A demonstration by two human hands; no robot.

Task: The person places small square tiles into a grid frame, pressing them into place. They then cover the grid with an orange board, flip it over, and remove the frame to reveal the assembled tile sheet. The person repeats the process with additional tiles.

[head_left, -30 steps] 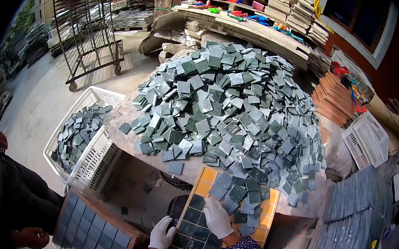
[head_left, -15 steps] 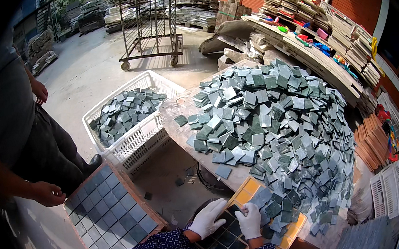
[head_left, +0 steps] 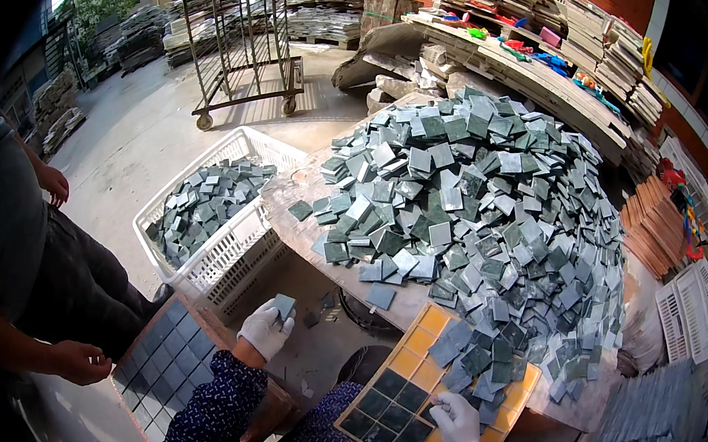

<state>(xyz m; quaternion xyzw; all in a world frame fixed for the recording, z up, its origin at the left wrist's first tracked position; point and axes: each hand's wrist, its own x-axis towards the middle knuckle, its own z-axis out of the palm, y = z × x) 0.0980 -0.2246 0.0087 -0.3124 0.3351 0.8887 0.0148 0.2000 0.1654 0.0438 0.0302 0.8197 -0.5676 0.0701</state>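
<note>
My white-gloved left hand [head_left: 266, 334] is raised off to the left of the tray, pinching a small square grey-green stone tile [head_left: 284, 305]. Below and to the right lies a yellow grid tray [head_left: 419, 343]. Dark green square tiles [head_left: 376, 403] fill several of its compartments, and loose tiles [head_left: 477, 361] are heaped over its right part. My right hand [head_left: 458, 427], also gloved in white, rests over the tray beside the dark tiles with fingers curled together; what they hold, if anything, is hidden.
A large tile pile [head_left: 491, 207] covers the table [head_left: 304, 235]. A white crate [head_left: 204, 275] of tiles stands left of it. A board of set tiles [head_left: 165, 353] lies at lower left, near another person's hand [head_left: 84, 363]. A wheeled rack [head_left: 246, 98] stands behind.
My left hand has left the tray and moved left and up, now with a tile in it. My right hand has shifted slightly down over the tray. The view has turned a little right.
</note>
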